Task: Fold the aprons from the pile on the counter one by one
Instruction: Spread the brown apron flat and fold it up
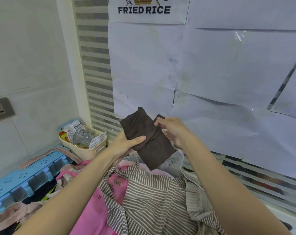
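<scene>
A dark brown apron (148, 146), folded into a narrow strip, is held up in the air above the pile. My left hand (126, 143) grips its left side, thumb lying across the front. My right hand (172, 129) pinches the upper right edge of the cloth with its fingertips. Below lies the pile of aprons: a brown-and-white striped apron (152, 195) on top, a pink apron (94, 211) under it, and a grey cloth with a car drawing (173, 162) just beneath the brown one.
A cream basket (86, 150) full of packets stands at the back left. A blue plastic rack (25, 178) lies at the left with floral cloth over it. Paper sheets (211, 73) cover the window behind. A wall socket (1, 109) is at far left.
</scene>
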A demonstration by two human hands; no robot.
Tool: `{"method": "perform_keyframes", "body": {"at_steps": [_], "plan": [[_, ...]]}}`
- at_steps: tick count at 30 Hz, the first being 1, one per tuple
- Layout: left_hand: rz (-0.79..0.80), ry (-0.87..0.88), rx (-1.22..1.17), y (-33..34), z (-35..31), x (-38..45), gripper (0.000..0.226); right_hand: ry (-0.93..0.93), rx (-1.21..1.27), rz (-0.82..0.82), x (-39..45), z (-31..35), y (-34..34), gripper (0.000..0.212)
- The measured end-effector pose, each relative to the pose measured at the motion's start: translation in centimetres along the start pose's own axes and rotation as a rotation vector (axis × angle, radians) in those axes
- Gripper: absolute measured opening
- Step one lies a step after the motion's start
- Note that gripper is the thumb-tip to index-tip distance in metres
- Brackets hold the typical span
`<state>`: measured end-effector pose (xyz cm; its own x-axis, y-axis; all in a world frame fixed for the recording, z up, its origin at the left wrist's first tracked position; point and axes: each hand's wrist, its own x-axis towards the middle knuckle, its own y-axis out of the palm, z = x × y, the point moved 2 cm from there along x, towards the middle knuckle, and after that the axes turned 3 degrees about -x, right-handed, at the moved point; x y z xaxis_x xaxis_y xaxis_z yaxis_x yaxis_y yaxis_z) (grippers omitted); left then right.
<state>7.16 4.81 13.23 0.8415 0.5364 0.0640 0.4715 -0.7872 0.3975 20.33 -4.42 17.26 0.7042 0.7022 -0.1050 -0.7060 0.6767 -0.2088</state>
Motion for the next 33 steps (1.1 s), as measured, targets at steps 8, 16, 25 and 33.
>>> {"method": "perform_keyframes", "body": {"at_steps": [8,16,25,33], "plan": [[0.009,-0.034,-0.54,2.8,0.4,0.8,0.049,-0.416,-0.606,-0.374,0.1,3.4,0.1,0.037],[-0.231,0.077,-0.024,3.4,2.7,0.9,0.028,-0.309,-0.676,-0.39,0.9,2.7,-0.4,0.034],[-0.07,0.048,0.202,4.2,0.9,1.6,0.063,-0.441,-0.734,-0.568,0.3,2.9,-2.3,0.035],[0.027,0.153,0.224,5.8,-6.7,4.4,0.06,-0.463,-0.463,-0.518,0.9,9.7,-5.1,0.043]]}}
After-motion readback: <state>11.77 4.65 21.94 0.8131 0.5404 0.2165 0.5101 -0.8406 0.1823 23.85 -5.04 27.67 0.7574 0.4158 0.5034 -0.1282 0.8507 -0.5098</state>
